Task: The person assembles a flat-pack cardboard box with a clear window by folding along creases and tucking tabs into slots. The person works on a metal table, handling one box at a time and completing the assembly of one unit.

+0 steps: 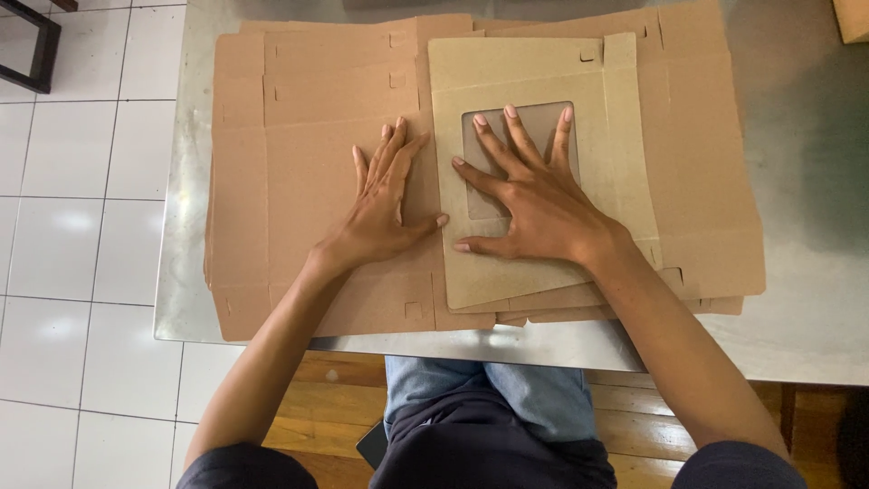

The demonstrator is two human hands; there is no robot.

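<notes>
White tile floor (63, 181) on the far left, w/ a dark frame leg (36, 45) at the top left corner. Then the steel table (815, 181), its front edge near the person.

A stack of flat brown cardboard sheets (299, 136) covers most of the table, from the left edge to well past the middle; all are unfolded die-cut box blanks w/ slots and flaps.

Left hand (385, 204) lies flat on the brown stack, near the table's middle, fingers straight and close together, thumb out to the right; it grips nothing, just presses down.

Just beside it, the paler windowed sheet (625, 154) lies on top of the stack, a bit tilted. Right hand (529, 195) rests on it, fingers spread wide across the cut-out window (548, 122), palm down, nothing gripped.

Progress, as I judge it: early. The pale sheet is flat, no crease raised, no flap tucked, and the rest of the stack is untouched. All the folding is left.

Below the table: denim lap (507, 398) and wood floor (344, 398).
</notes>
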